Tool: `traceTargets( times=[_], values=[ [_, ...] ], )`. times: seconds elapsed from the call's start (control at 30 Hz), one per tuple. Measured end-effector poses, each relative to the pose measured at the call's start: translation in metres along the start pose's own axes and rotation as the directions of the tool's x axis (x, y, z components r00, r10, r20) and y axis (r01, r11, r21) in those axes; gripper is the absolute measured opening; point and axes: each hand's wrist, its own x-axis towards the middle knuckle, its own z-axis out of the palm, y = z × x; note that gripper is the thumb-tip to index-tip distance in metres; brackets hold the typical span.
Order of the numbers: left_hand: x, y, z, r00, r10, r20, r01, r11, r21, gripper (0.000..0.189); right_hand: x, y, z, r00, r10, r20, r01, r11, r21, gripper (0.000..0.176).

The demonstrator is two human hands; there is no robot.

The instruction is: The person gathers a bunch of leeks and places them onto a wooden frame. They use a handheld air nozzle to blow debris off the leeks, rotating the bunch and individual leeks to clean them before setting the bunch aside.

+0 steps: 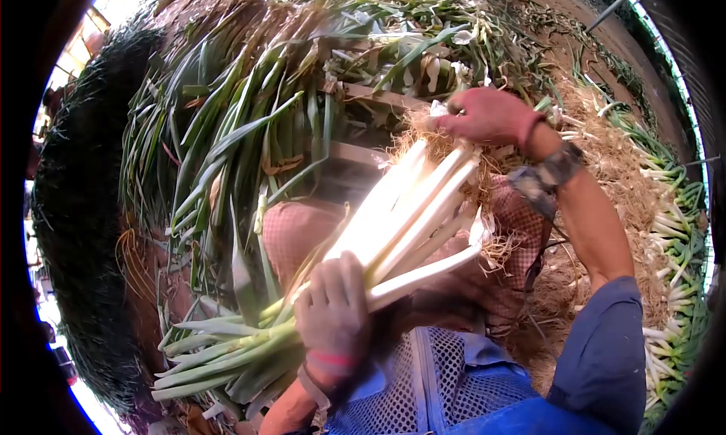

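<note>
A bundle of leeks [412, 208] lies across my lap, with white stalks and roots toward the upper right and green leaves toward the lower left. My left hand [333, 306], in a greyish glove with a red cuff, is wrapped round the bundle where white turns green. At the root end, my right hand [488, 117], in a reddish glove, has its fingers curled in beside the brown roots [416, 125]. A small white piece shows at its fingertips; whether it is held is unclear.
Long green leaves [242, 140] are heaped at the left, with leafy scraps [423, 27] behind. A wooden bar [378, 96] runs beyond my knees. Dry roots [605, 155] cover the ground at right, beside a row of leeks [669, 284]. A dark green mass stands far left.
</note>
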Motion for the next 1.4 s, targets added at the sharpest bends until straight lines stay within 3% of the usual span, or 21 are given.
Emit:
traceTargets(
  times=[0.1, 0.17, 0.23, 0.3, 0.33, 0.4, 0.43, 0.5, 0.53, 0.57, 0.6, 0.67, 0.7, 0.77, 0.8, 0.87, 0.93, 1.1, 1.17, 1.33, 1.4],
  values=[
    [-0.007, 0.002, 0.004, 0.997, -0.03, 0.07, 0.036, 0.996, -0.079, 0.051, 0.035, 0.003, 0.021, 0.992, -0.059, 0.11, 0.062, 0.998, -0.018, 0.056],
    [-0.009, 0.0, 0.004, 0.998, -0.029, 0.06, 0.033, 0.997, -0.068, 0.051, 0.058, 0.023, 0.04, 0.992, -0.069, -0.107, 0.043, 0.972, -0.231, 0.038],
    [-0.013, -0.002, 0.001, 0.998, -0.021, 0.052, 0.024, 0.998, -0.059, 0.051, 0.056, 0.049, 0.02, 0.921, 0.239, -0.308, -0.312, 0.925, -0.217, 0.021],
    [-0.013, -0.007, 0.0, 0.999, -0.022, 0.049, 0.026, 0.996, -0.09, 0.051, 0.057, 0.105, -0.001, 0.763, 0.404, -0.505, -0.43, 0.9, 0.07, 0.023],
    [-0.014, -0.008, 0.0, 0.998, -0.023, 0.054, 0.028, 0.996, -0.089, 0.051, 0.044, 0.103, -0.015, 0.746, 0.473, -0.468, -0.425, 0.88, 0.213, 0.026],
    [-0.014, -0.01, 0.001, 0.998, -0.031, 0.051, 0.036, 0.995, -0.094, 0.054, 0.023, 0.093, -0.024, 0.904, 0.204, -0.375, -0.106, 0.958, 0.265, 0.029],
    [-0.012, -0.01, 0.001, 0.998, -0.028, 0.048, 0.033, 0.995, -0.095, 0.054, 0.028, 0.098, -0.015, 0.944, -0.104, -0.312, 0.155, 0.977, 0.145, 0.03],
    [-0.009, -0.009, 0.001, 0.998, -0.054, 0.035, 0.058, 0.989, -0.135, 0.055, 0.021, 0.089, -0.006, 0.912, -0.378, -0.16, 0.411, 0.825, 0.387, 0.033],
    [-0.009, -0.009, 0.001, 0.998, -0.056, 0.033, 0.06, 0.989, -0.135, 0.055, -0.005, 0.054, -0.005, 0.921, -0.374, -0.104, 0.34, 0.647, 0.683, 0.034],
    [-0.009, -0.01, 0.002, 0.998, -0.054, 0.03, 0.058, 0.988, -0.141, 0.056, -0.038, 0.009, -0.021, 0.966, -0.257, -0.021, 0.243, 0.879, 0.411, 0.032],
    [-0.01, -0.01, 0.001, 0.998, -0.05, 0.03, 0.054, 0.988, -0.146, 0.057, -0.046, 0.001, -0.022, 0.909, -0.411, -0.074, 0.416, 0.879, 0.234, 0.033],
    [-0.006, -0.01, 0.0, 0.999, -0.051, -0.006, 0.049, 0.988, -0.148, 0.049, -0.023, 0.027, -0.003, 0.931, -0.292, -0.22, 0.319, 0.943, 0.096, 0.033],
    [-0.006, -0.009, -0.002, 0.998, -0.052, -0.045, 0.045, 0.987, -0.152, 0.042, 0.003, 0.06, 0.005, 0.894, -0.025, -0.448, 0.036, 0.999, 0.017, 0.036],
    [-0.008, -0.013, 0.001, 0.996, -0.066, -0.066, 0.053, 0.982, -0.181, 0.044, 0.017, 0.114, -0.012, 0.718, 0.268, -0.642, -0.328, 0.944, 0.028, 0.032],
    [-0.01, -0.017, 0.003, 0.994, -0.077, -0.072, 0.06, 0.975, -0.212, 0.045, -0.004, 0.107, -0.033, 0.716, 0.471, -0.516, -0.443, 0.877, 0.186, 0.025],
    [-0.019, -0.029, 0.01, 0.995, -0.089, -0.052, 0.073, 0.964, -0.255, 0.058, -0.027, 0.127, -0.022, 0.726, 0.215, -0.653, -0.148, 0.976, 0.158, 0.032],
    [-0.016, -0.036, 0.007, 0.991, -0.128, -0.036, 0.11, 0.939, -0.325, 0.083, -0.04, 0.128, -0.006, 0.802, 0.165, -0.575, -0.048, 0.976, 0.214, 0.036],
    [-0.006, -0.051, -0.011, 0.973, -0.221, 0.071, 0.223, 0.804, -0.551, 0.087, -0.068, 0.08, 0.027, 0.908, 0.015, -0.419, 0.167, 0.903, 0.395, 0.045],
    [-0.015, -0.056, -0.009, 0.972, -0.219, 0.083, 0.227, 0.793, -0.565, 0.085, -0.073, 0.067, 0.035, 0.919, -0.168, -0.357, 0.292, 0.898, 0.33, 0.046],
    [-0.028, -0.061, -0.012, 0.838, -0.392, 0.379, 0.49, 0.237, -0.839, 0.082, -0.085, 0.025, 0.05, 0.763, -0.295, -0.576, 0.517, 0.812, 0.27, 0.043],
    [-0.033, -0.067, -0.007, 0.838, -0.408, 0.362, 0.495, 0.29, -0.819, 0.083, -0.094, 0.014, 0.048, 0.681, -0.276, -0.678, 0.58, 0.769, 0.269, 0.042]
  ],
)
